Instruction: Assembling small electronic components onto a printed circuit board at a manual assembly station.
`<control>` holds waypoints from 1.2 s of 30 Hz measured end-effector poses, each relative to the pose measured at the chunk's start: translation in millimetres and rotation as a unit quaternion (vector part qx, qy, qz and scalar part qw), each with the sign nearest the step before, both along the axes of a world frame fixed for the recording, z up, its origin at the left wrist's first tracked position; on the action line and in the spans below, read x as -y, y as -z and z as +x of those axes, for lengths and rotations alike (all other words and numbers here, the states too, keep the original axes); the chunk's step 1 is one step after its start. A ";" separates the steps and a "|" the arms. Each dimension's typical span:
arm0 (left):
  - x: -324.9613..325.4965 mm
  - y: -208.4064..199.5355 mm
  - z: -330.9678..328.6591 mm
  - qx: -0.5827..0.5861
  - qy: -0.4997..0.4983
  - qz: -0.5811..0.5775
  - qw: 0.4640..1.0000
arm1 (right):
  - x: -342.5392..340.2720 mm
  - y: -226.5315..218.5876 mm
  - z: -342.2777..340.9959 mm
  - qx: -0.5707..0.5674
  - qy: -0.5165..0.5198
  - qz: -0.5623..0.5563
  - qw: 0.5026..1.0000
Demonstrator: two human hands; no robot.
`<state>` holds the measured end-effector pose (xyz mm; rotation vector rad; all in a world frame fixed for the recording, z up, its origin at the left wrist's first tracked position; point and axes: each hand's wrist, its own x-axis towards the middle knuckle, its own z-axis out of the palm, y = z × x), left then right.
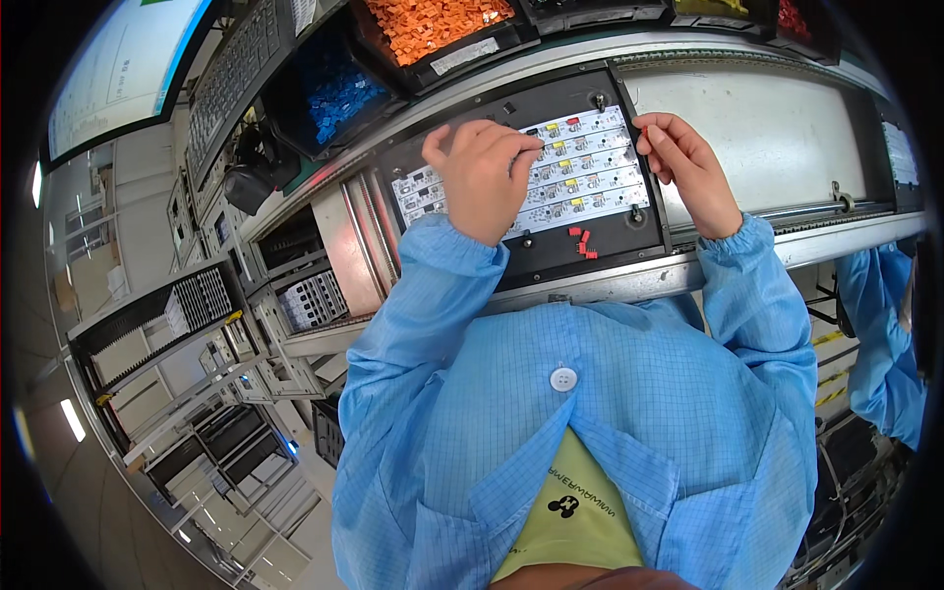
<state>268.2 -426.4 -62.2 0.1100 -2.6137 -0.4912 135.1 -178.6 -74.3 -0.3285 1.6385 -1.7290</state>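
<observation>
A white circuit board panel [590, 167] of several strips lies in a black carrier tray [551, 258]. Small yellow parts [575, 185] sit in a row across the strips, with a red part [573, 123] on the far one. My left hand [482, 177] is over the panel's left part, thumb and forefinger pinched; what they hold is hidden. At the tray's right edge my right hand [688, 167] is raised, its thumb and forefinger closed together on something too small to make out. Several loose red parts [582, 241] lie on the tray's near edge.
Beyond the rail stand bins of orange parts [433, 28] and blue parts [339, 96]. A keyboard [236, 84] and a lit screen [123, 69] are at far left. A metal conveyor rail [610, 287] runs along the near side. Another person's blue sleeve [875, 344] shows at right.
</observation>
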 end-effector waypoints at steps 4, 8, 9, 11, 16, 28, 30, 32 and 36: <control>2.0 -1.0 1.7 0.001 0.018 -0.020 1.000 | -0.6 3.1 -0.1 -0.011 0.000 0.004 1.000; 7.3 -1.1 7.4 0.007 0.040 -0.047 0.998 | 1.4 0.7 0.5 -0.033 -0.003 0.019 0.999; 10.3 -3.3 8.0 0.014 0.050 -0.027 0.998 | 2.6 -0.8 0.7 -0.045 -0.012 0.034 0.998; 12.6 -8.0 5.5 0.021 0.061 -0.005 0.998 | 6.4 1.9 2.5 -0.125 -0.020 0.046 0.991; 24.0 -9.4 -7.0 0.013 -0.035 -0.029 0.999 | 30.5 -18.1 4.8 -0.412 -0.070 0.143 0.897; 22.5 -16.3 -4.8 0.036 -0.006 0.101 0.994 | 48.5 -1.6 -7.2 -0.584 -0.057 0.156 0.794; 22.0 -15.9 -4.4 0.040 0.013 0.084 0.996 | 48.2 -2.3 -6.3 -0.599 -0.053 0.162 0.782; 21.4 -13.3 -3.1 0.052 0.010 0.141 0.989 | 48.9 -0.5 -7.4 -0.616 -0.050 0.150 0.772; 17.6 -17.3 2.2 0.072 0.001 0.128 0.989 | 42.0 -8.0 -6.9 -0.653 -0.108 0.182 0.727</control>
